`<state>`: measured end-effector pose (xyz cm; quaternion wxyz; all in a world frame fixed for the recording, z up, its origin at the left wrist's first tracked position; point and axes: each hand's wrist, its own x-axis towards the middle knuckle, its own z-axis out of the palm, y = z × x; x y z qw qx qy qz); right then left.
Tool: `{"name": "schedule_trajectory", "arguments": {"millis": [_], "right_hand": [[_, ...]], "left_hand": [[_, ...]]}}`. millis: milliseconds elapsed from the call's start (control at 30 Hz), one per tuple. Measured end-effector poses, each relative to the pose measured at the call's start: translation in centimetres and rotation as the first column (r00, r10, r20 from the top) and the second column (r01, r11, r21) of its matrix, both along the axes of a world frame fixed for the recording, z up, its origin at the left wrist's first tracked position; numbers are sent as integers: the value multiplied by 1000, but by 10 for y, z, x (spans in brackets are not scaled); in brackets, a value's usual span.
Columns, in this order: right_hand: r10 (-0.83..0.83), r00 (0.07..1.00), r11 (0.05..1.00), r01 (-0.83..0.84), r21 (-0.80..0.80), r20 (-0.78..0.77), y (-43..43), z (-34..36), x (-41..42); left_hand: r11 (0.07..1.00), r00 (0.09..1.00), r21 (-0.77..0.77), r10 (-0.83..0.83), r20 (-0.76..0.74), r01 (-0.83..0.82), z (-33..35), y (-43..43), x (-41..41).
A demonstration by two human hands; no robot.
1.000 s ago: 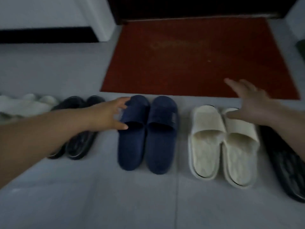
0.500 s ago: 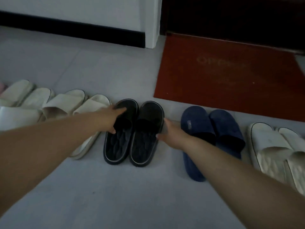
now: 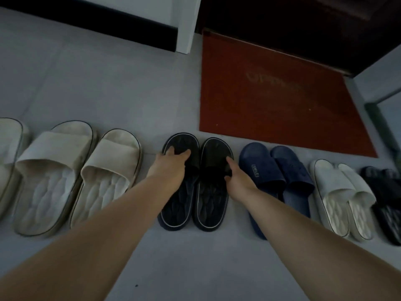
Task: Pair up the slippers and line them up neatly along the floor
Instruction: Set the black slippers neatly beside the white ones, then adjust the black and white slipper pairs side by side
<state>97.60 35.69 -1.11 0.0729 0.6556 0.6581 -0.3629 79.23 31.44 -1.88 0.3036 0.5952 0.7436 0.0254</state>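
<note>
A row of paired slippers lies on the grey floor. In the middle is a black pair with pale rims: the left black slipper and the right black slipper, side by side, toes pointing away. My left hand grips the strap of the left one, fingers curled over its front. My right hand holds the right one's strap at its outer edge. A beige pair lies to the left. A navy pair, a white pair and another black pair lie to the right.
A red doormat lies behind the navy pair, before a dark door. A white door frame and black skirting stand at the back wall. One more pale slipper shows at the left edge. Grey floor lies in front of the row.
My view swung left from the navy and white pairs to the black pair. Both hands moved onto the black slippers, and that pair now sits a little further right of the beige pair.
</note>
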Motion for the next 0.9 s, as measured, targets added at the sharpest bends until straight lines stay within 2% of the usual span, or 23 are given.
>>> {"name": "schedule_trajectory", "arguments": {"millis": [133,200,267,333,400,467,600,667,767,833,900], "right_hand": [[58,998,998,-58,16,27,7,1,4],[117,988,993,-114,-31,105,14,5,2],[159,967,987,-149,-65,197,30,18,-5],[192,959,981,-184,-56,209,46,38,-16],[188,980,982,-185,-42,66,52,61,-32],[156,979,985,-165,-59,-130,43,82,-51],[190,905,947,-272,-173,-381,2,102,-87],[239,859,926,-341,-159,-452,-10,95,-106],[276,832,918,-377,-126,-481,-28,61,-140],[269,846,934,-346,-91,-459,-46,35,-159],[179,862,974,-222,-35,-474,-68,11,-174]], "left_hand": [[997,997,-19,71,5,-71,-2,-3,0],[995,996,-62,83,9,-83,4,-4,3],[990,993,-94,112,49,-107,22,-4,-3],[983,987,-150,119,109,-102,54,-5,-17],[979,989,-183,110,102,-90,97,-15,-38],[974,995,-205,97,-5,-96,145,-34,-57],[942,976,-290,117,-185,-168,206,-74,-94],[934,958,-281,152,-244,-219,204,-86,-114],[942,937,-195,217,-274,-275,162,-94,-152],[943,926,-173,226,-302,-286,124,-97,-177],[963,936,-178,135,-326,-201,90,-98,-204]]}}
